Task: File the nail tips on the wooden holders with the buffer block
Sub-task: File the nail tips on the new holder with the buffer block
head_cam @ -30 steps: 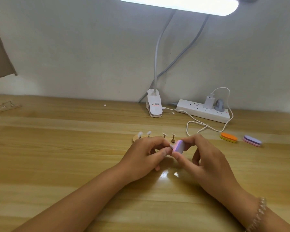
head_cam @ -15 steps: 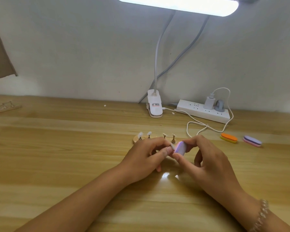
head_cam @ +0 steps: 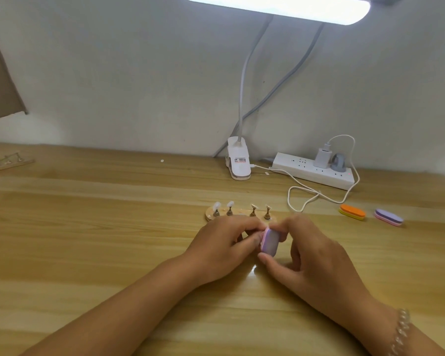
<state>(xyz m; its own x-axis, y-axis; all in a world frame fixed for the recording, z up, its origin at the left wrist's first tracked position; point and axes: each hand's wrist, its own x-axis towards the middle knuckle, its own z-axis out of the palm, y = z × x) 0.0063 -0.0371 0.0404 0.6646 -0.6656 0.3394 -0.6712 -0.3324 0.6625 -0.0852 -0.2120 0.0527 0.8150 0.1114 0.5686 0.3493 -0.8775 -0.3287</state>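
A small wooden holder board (head_cam: pixel 210 214) lies just beyond my hands, with several little metal stands (head_cam: pixel 253 210) on it; two at the left carry white nail tips (head_cam: pixel 216 206). My right hand (head_cam: pixel 311 258) pinches a purple-pink buffer block (head_cam: pixel 270 242) between thumb and fingers. My left hand (head_cam: pixel 224 246) pinches a small stand with a nail tip against the block's left side; that piece is almost wholly hidden by my fingers.
An orange buffer (head_cam: pixel 352 211) and a purple buffer (head_cam: pixel 388 217) lie at the right. A clip lamp base (head_cam: pixel 238 160), a power strip (head_cam: pixel 314 170) and a looped white cable (head_cam: pixel 303 199) sit behind. Another holder board (head_cam: pixel 3 161) lies far left.
The buffer block has shifted slightly down and toward me in my right hand, its broad face now turned more to the camera. Both hands stay close together.
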